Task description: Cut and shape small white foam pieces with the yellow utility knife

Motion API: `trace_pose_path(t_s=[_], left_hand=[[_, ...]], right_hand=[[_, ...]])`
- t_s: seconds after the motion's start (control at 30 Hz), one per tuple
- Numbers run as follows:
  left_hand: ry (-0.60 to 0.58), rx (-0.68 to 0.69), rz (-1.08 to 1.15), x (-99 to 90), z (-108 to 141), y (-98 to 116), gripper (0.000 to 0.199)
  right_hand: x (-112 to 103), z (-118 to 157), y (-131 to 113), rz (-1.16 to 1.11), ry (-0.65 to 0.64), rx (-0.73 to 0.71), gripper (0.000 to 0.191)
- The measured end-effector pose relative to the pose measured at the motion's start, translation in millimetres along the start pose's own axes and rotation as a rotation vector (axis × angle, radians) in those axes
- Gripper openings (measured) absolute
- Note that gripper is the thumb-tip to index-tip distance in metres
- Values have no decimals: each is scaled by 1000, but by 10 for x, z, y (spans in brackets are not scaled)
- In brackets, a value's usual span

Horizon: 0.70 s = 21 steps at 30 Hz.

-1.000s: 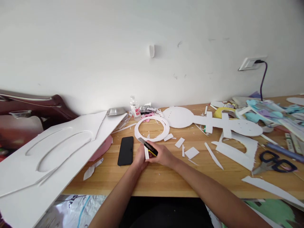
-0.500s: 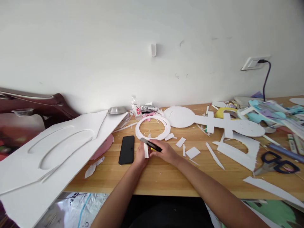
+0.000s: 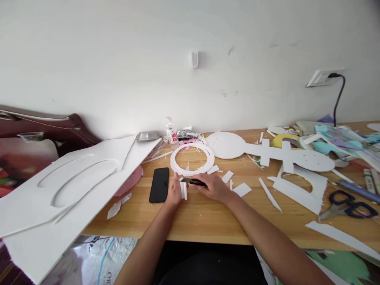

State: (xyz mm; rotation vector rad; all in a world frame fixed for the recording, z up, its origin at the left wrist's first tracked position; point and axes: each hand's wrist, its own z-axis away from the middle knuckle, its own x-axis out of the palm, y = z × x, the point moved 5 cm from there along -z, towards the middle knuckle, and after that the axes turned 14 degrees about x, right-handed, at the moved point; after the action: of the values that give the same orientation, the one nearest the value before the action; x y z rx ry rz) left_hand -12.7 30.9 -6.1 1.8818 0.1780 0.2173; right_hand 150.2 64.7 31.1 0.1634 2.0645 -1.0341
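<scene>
Left hand (image 3: 174,192) has a little white piece (image 3: 184,190) pinched just right of the black phone (image 3: 159,185), while the right hand (image 3: 216,187) is wrapped round a box cutter (image 3: 196,182), blade at the piece's far end. White ring (image 3: 211,159) lies just beyond both, flat on the wood table (image 3: 208,227).

Desk (image 3: 208,227) is smooth grained wood; board (image 3: 80,180) at lower left looks matt, foam-like; phone (image 3: 159,185) glossy; bottle (image 3: 171,133) clear plastic; cutter blade (image 3: 185,180) metal.

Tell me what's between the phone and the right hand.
In the head view: the left hand, nearest the phone, then the white strip it holds, then the cutter, pointing from the right hand toward the white strip.
</scene>
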Motion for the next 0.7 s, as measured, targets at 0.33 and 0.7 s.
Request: trace_pose_path(t_s=[0.33, 0.7], left_hand=[[-68, 56, -13, 45, 18, 108, 70], [-44, 74, -114, 43, 5, 165, 68]], right_hand=[[-65, -9, 111, 129, 97, -12, 24], [-201, -56, 132, 127, -37, -3, 33]])
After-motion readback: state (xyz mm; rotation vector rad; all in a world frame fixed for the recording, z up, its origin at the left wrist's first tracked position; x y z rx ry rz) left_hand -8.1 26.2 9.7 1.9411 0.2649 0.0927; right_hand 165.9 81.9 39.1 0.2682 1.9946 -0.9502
